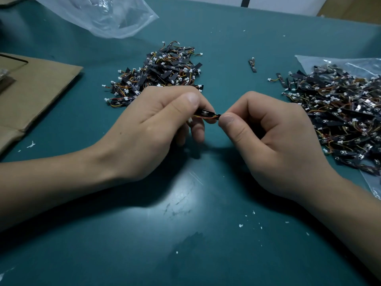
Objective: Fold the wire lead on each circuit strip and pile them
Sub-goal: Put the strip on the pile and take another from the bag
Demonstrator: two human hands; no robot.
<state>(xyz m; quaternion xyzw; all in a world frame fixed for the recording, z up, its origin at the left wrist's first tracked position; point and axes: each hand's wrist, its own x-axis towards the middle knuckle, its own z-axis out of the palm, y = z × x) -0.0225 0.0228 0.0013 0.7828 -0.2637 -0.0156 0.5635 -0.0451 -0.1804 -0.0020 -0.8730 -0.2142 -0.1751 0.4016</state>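
Both hands hold one small black circuit strip (206, 114) with red, orange and yellow wires above the middle of the green table. My left hand (156, 129) pinches its left part, and a white connector shows under the fingers. My right hand (266, 139) pinches the strip's right end between thumb and forefinger. A heap of strips (162, 71) lies behind my left hand. A larger heap of strips (340, 112) lies at the right on a clear plastic bag (369, 182).
A single strip (252, 65) lies apart between the two heaps. Flat brown cardboard (35, 89) covers the table's left side. A crumpled clear bag (103, 15) sits at the back left. White crumbs dot the green mat (185, 234) near the front.
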